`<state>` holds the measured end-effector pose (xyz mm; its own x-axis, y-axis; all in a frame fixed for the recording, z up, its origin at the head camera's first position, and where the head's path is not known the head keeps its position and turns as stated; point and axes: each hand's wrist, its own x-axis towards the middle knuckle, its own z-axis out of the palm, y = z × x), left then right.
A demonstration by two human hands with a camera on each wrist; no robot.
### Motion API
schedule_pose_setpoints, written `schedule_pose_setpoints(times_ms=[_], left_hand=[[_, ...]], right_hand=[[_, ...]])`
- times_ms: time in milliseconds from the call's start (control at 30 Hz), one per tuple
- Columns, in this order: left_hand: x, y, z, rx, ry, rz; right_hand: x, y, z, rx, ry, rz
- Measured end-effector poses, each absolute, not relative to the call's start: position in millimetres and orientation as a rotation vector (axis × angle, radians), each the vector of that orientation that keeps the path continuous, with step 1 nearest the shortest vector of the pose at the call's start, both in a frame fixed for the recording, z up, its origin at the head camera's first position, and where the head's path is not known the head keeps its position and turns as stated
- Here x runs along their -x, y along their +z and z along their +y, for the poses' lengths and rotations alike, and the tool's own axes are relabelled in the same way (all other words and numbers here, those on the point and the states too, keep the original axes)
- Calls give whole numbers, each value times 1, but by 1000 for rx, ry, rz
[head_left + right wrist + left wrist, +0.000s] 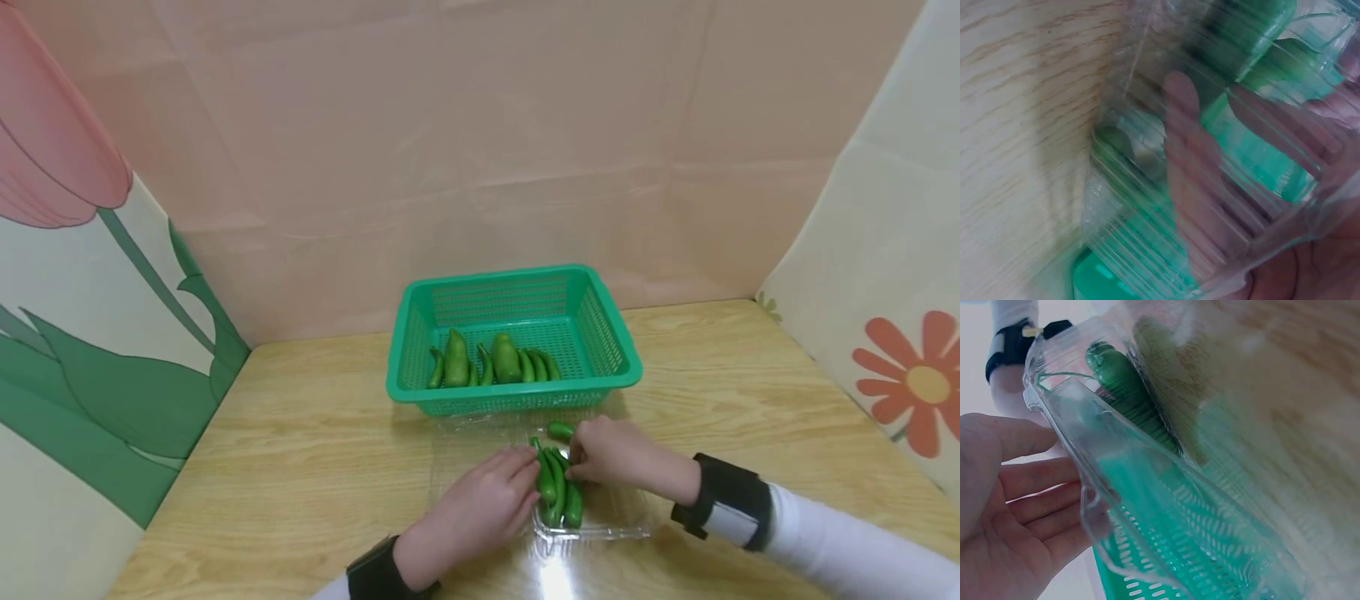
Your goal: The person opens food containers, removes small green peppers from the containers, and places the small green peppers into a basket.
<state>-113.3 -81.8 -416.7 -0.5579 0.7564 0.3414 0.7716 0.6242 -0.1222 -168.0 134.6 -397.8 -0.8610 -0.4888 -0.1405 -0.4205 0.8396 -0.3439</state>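
Note:
Several green chili peppers (pixel 557 493) lie side by side lengthwise in a clear plastic clamshell box (pixel 611 512). Another green pepper (pixel 559 431) lies at the box's far end, partly hidden behind my right hand (pixel 617 452). That hand reaches in from the right, its bent fingers at the upper part of the row; I cannot tell whether they pinch a pepper. My left hand (pixel 491 498) reaches in from the left, fingertips against the row. In the left wrist view its fingers lie nearly straight beside the clear wall, with a green pepper (pixel 1125 384) beyond.
Behind the box stands a green perforated basket (pixel 517 386), with several slim green peppers (pixel 486 364) and two thicker green vegetables (pixel 506 358) along its near side. The box's clear lid (pixel 465 442) spreads left over the wooden table (pixel 322 450). A pink cloth backdrop (pixel 480 167) rises behind.

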Motion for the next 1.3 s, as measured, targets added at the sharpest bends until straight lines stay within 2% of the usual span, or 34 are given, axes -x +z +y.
schedule_pose_setpoints(times_ms=[1300], left_hand=[[112,-416,-80,1217,-53,-2497]], right_hand=[[172,-402,136,610,-644,2734]])
